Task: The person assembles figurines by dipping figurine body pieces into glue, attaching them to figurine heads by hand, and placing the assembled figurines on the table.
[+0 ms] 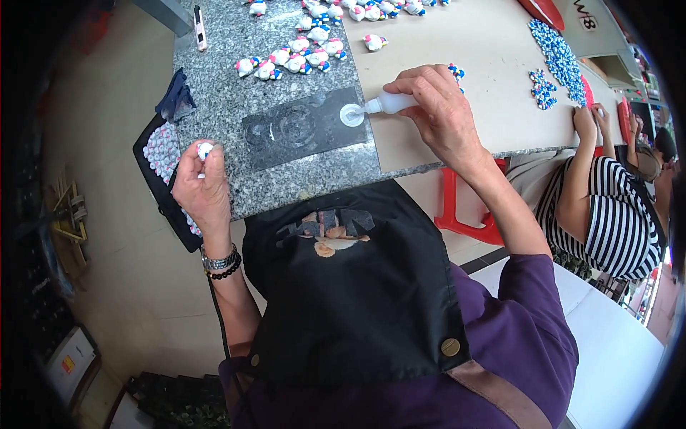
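Glue bottle [389, 104], small and white, lies clamped in our right hand [439, 114], its nozzle touching a white dab [351, 114] on the clear sheet [304, 129] lying on the bench [286, 182] between our hands. Our left hand [204, 186] pinches a tiny white and blue charm [205, 149], just beside a black tray [161, 168] of similar pieces. Beyond our hands lie finished figurines [293, 61]. Right of our right hand, another person's hand [586, 121] rests on tan board [457, 43].
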The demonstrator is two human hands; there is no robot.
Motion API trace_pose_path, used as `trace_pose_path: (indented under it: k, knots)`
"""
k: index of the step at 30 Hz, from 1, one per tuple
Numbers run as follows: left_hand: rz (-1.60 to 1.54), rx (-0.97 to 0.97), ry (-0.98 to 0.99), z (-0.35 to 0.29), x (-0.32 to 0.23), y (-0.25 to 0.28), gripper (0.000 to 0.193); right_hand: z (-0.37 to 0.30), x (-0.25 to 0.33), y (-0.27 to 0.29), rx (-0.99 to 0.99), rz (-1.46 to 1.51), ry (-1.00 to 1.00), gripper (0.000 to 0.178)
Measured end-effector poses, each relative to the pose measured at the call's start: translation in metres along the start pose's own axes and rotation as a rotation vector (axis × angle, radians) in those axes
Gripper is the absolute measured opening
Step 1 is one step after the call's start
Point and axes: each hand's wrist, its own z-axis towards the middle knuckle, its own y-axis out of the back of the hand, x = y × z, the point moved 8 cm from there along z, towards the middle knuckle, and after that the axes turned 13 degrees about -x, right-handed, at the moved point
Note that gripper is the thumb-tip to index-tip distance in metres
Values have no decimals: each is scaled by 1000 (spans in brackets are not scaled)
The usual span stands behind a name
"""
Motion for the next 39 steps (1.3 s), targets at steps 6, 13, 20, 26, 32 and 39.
trace_pose_path:
  k: [6, 13, 20, 26, 32, 39]
  knots:
    - [9, -2, -10, 0, 2, 1, 18, 0, 2, -1, -42, -4, 49, 29]
    - [-2, 6, 16, -4, 1, 3, 18, -3, 0, -1, -56, 20, 54, 28]
    - [3, 11, 1, -1, -2, -1, 17, -2, -9, -2, -5, 40, 10, 40]
    - [27, 2, 11, 4, 2, 1, 17, 3, -27, -10, 93, 258, -249, 40]
    - [154, 11, -32, 1, 3, 5, 17, 22, -33, -31, 118, 805, -567, 46]
    - [46, 34, 26, -2, 8, 5, 17, 131, -20, -109, 44, 876, -502, 40]
